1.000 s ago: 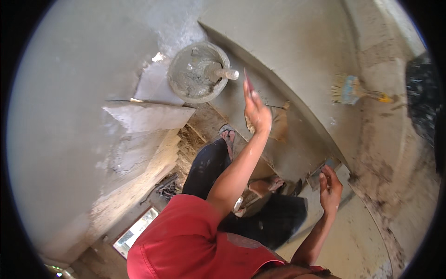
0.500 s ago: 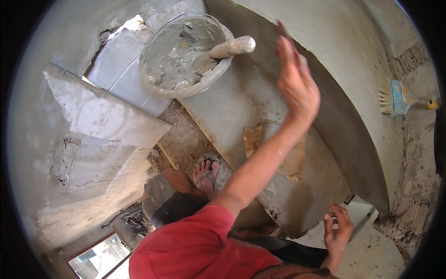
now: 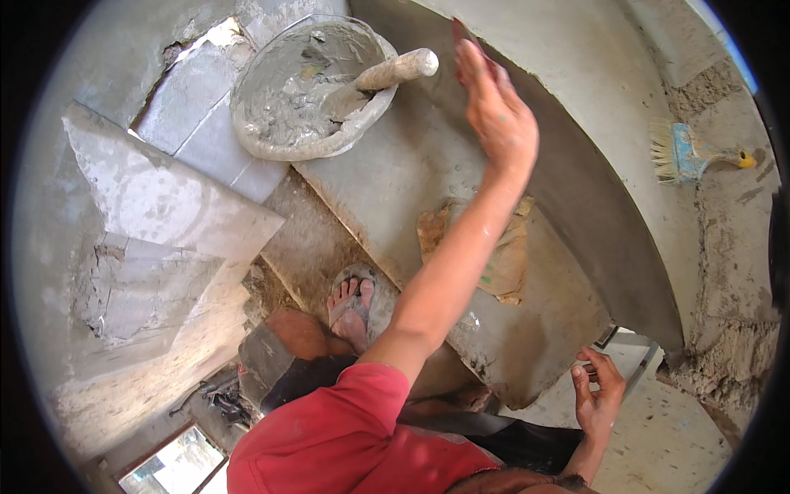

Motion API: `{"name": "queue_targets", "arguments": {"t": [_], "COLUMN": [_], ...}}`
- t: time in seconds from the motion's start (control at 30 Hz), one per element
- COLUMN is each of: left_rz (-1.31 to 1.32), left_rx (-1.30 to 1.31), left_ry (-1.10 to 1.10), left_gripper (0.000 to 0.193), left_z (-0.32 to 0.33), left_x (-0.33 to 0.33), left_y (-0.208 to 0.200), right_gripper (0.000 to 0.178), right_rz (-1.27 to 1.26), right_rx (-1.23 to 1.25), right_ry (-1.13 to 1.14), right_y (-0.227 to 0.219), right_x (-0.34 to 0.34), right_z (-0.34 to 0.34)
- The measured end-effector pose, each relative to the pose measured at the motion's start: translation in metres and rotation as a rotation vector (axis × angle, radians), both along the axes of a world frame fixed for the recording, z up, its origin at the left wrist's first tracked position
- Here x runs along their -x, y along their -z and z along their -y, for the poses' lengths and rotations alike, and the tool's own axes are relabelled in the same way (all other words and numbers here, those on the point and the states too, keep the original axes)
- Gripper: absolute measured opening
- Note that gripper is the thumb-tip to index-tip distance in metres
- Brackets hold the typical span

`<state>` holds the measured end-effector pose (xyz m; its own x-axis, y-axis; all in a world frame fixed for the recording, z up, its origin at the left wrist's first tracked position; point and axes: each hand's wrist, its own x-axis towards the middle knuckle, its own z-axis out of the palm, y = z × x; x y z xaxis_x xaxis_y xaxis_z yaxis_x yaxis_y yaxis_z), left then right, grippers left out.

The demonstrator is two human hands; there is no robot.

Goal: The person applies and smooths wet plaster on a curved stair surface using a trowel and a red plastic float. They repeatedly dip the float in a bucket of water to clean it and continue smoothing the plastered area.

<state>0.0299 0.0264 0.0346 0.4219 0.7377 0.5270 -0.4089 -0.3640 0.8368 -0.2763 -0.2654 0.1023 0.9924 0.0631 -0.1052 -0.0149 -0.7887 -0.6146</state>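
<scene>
My left hand (image 3: 504,123) is stretched out over the dark grey curved band (image 3: 601,198). Its straight fingers lie along a thin, dark red flat piece (image 3: 462,34), seen nearly edge-on against that band; what it is, I cannot make out. Lower right, my right hand (image 3: 598,390) hovers with half-curled fingers, a gap between thumb and fingertips, and nothing visible in it. Left of my left hand stands a bucket (image 3: 247,142) of wet grey mortar (image 3: 288,107). A tool with a rounded, mortar-smeared handle (image 3: 399,71) leans out of it, its lower end in the mortar.
A flattened piece of brown paper (image 3: 502,267) lies on the grey step (image 3: 543,329) under my left forearm. A blue brush (image 3: 687,154) rests on the ledge at right. A sandalled foot (image 3: 351,305) stands on a lower step. Broken slabs (image 3: 164,185) cover the left side.
My left hand has slid slightly farther along the curved band with the dark red piece. The fingers of my right hand have curled a little more. The whole view has shifted slightly.
</scene>
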Motion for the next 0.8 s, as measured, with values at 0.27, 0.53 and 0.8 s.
{"name": "queue_targets", "arguments": {"t": [0.27,0.53,0.8], "left_rz": [0.071,0.062,0.027], "left_rx": [-0.023,-0.022,0.934], "left_ry": [0.300,-0.103,0.594], "left_gripper": [0.059,0.052,0.052], "left_z": [0.101,-0.016,0.061], "left_x": [0.097,0.015,0.172], "left_y": [0.027,0.003,-0.029], "right_gripper": [0.030,0.030,0.033], "right_rz": [0.012,0.018,0.332], "right_rx": [0.007,-0.006,0.160], "right_ry": [-0.049,-0.039,-0.143], "right_y": [0.003,-0.003,-0.004], "right_x": [-0.009,0.003,-0.026], "right_z": [-0.007,0.000,-0.029]}}
